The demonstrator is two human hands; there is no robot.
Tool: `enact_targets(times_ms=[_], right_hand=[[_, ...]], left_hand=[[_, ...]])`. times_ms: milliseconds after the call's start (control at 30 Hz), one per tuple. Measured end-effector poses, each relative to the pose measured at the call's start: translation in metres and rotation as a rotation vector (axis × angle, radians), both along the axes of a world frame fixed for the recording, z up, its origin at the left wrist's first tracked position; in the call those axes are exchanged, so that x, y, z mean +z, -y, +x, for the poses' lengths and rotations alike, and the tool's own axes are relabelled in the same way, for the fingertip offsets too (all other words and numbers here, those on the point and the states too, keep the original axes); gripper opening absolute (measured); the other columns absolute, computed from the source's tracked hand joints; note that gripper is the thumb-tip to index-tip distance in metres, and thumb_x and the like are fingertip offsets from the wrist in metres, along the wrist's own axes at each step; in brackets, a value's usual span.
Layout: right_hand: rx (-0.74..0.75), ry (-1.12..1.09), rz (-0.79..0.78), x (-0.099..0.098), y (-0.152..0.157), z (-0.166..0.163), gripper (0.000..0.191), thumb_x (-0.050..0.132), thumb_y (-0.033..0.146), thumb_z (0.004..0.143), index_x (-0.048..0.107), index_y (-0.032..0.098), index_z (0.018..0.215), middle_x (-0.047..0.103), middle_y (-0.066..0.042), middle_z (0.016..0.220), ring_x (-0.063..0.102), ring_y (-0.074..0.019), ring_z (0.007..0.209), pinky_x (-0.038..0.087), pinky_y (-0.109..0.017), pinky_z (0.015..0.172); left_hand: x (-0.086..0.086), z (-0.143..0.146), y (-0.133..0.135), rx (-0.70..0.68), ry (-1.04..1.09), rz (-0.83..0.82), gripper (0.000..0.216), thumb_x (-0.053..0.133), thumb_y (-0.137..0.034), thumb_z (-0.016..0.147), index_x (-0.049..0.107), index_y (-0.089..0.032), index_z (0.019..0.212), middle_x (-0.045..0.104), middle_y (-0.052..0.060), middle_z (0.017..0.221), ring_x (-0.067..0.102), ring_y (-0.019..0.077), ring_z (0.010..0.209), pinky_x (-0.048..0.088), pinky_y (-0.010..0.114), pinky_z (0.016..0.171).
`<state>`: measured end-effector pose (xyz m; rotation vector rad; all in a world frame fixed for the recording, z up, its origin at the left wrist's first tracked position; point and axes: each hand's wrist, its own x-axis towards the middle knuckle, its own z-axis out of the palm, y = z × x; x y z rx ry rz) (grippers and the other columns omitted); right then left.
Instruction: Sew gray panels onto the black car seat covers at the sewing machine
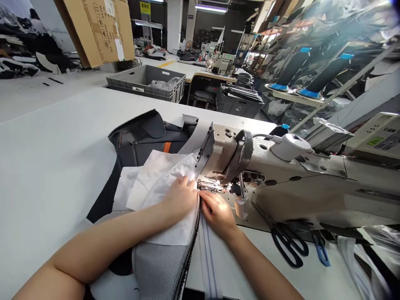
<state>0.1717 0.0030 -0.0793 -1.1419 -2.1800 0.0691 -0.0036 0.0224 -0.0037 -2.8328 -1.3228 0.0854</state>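
Observation:
My left hand (pixel 181 196) lies on white fabric (pixel 156 179), fingers curled and pressing it down just left of the presser foot (pixel 208 186) of a sewing machine (pixel 281 175). My right hand (pixel 217 212) rests on a white striped strip (pixel 208 254) just below the foot, fingertips pinched at the seam edge. Grey mesh fabric (pixel 156 266) and a black edging run back from the foot between my arms. Black leather-like pieces with an orange tab (pixel 167 146) lie beyond the white fabric.
Black scissors (pixel 287 241) and a blue-handled tool (pixel 321 250) lie on the machine bed at the right. A grey crate (pixel 145 81) and a cardboard box (pixel 100 29) stand at the back. Thread cones (pixel 290 71) sit on a rack at the right.

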Motion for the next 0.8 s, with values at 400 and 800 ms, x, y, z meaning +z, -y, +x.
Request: enact_targets(times_ms=[400,800], right_hand=[[-0.004,0.057,-0.031,0.0,0.005,0.002,0.028,0.044,0.017,0.09,0.06,0.02,0.113,0.065,-0.01,0.11,0.06,-0.0212,0.101,0.05,-0.038,0.09],[-0.265,0.203,-0.064,0.0,0.01,-0.008,0.02,0.045,0.027,0.085,0.057,0.018,0.099,0.062,-0.006,0.073,0.059,-0.0204,0.069,0.043,-0.028,0.059]], left_hand=[[0.007,-0.005,0.003,0.042,0.124,-0.099,0.026,0.044,-0.009,0.087,0.07,-0.009,0.092,0.061,0.016,0.107,0.047,0.0331,0.106,0.039,0.042,0.078],[-0.01,-0.009,-0.007,-0.034,0.25,0.031,0.02,0.05,-0.014,0.082,0.069,-0.01,0.081,0.065,0.015,0.088,0.05,0.0312,0.098,0.037,0.041,0.075]])
